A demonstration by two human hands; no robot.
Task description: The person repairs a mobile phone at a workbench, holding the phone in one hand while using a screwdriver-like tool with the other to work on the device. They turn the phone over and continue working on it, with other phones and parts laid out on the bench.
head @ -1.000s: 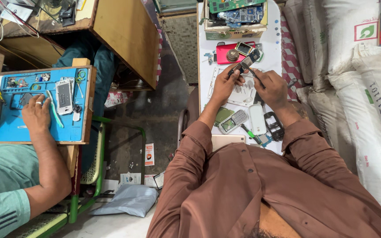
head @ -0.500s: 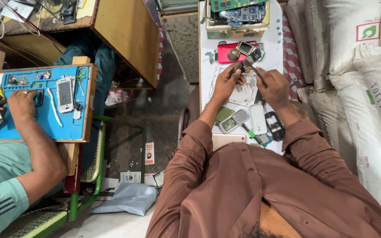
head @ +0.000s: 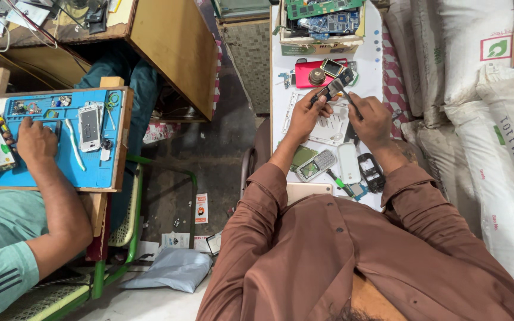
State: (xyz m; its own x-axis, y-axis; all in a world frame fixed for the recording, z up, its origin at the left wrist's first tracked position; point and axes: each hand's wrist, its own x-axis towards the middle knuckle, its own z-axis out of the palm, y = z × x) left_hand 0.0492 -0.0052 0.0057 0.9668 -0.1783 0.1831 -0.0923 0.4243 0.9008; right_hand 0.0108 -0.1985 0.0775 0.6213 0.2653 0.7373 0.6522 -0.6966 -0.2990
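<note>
Left hand [head: 306, 116] grasping small dark phone part [head: 335, 85], right hand [head: 371, 119] pinching thin tool [head: 351, 102] against it, above white table [head: 281, 89]

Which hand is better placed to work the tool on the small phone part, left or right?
Right. The right hand grips a thin tool aimed at the dark phone part, which the left hand holds steady above the white table.

The phone part [head: 335, 85] was a small, dark, flat piece with a lighter grey face. It was raised above the white table [head: 278, 71] in the upper centre of the frame, tilted with one end higher toward the upper right. A thin tool [head: 352, 104] touched its right end, slanting down to the right.
</note>
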